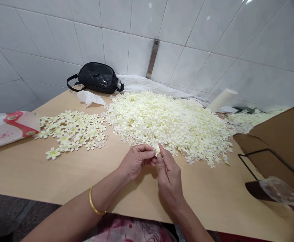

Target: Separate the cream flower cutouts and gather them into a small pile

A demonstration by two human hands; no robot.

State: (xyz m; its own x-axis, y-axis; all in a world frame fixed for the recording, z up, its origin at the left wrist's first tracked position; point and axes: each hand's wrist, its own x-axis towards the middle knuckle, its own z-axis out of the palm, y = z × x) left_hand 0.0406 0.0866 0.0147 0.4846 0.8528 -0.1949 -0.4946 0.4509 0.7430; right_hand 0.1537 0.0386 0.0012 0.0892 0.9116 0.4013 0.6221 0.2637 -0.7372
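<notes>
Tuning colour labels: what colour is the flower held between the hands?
The flower is pale yellowish white; best seen in the head view.

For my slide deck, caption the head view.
Both hands hold a pale flower before a heap of similar flowers on a table.

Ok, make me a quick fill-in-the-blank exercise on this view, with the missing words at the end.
1. The left hand and right hand meet at one small pale ____.
2. The bracelet circles the person's ____ arm.
3. The handbag near the tiled wall is ____ in colour.
4. In the picture, the large pile lies to the ____ of the small spread.

Missing words: flower; left; black; right.
</notes>
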